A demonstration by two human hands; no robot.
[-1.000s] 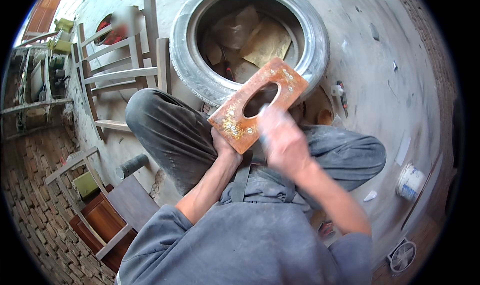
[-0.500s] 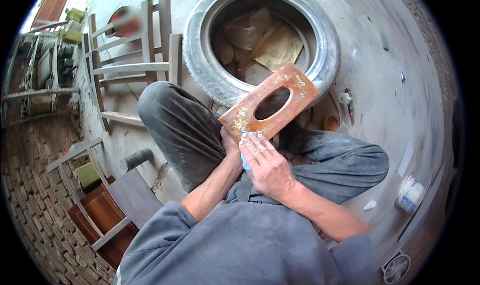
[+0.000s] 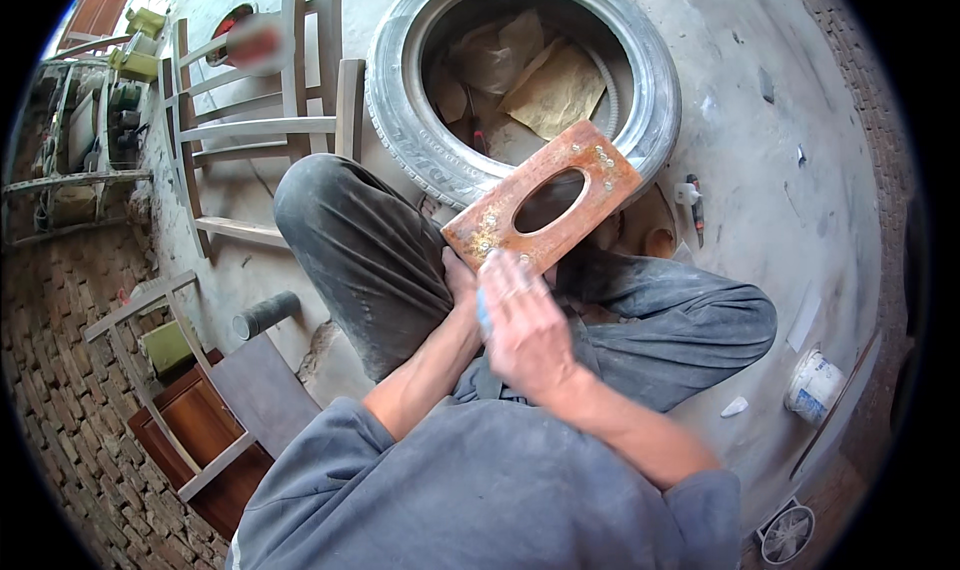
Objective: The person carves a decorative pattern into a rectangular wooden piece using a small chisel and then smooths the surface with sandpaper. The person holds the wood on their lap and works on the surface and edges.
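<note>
A reddish-brown wooden tissue box with an oval opening and pale, gold-toned inlay at both ends is held tilted above my crossed legs. My left hand grips its near left end, the fingers mostly hidden beneath it. My right hand, smeared by motion, lies over the near corner with fingers held together. Pressed under its palm is a light blue pad, only its edge showing; I cannot tell whether it is sandpaper or a sponge. The fingertips touch the inlaid surface.
A grey, dusty tire lies just beyond, with yellowish sheets inside. Wooden chair frames stand at left, near a dark cylinder. A red-and-black tool, a white bucket and a small fan are at right.
My right hand has shifted slightly left and up along the box's near end with the blue pad, and is now blurred. My left hand and the tissue box have barely moved.
</note>
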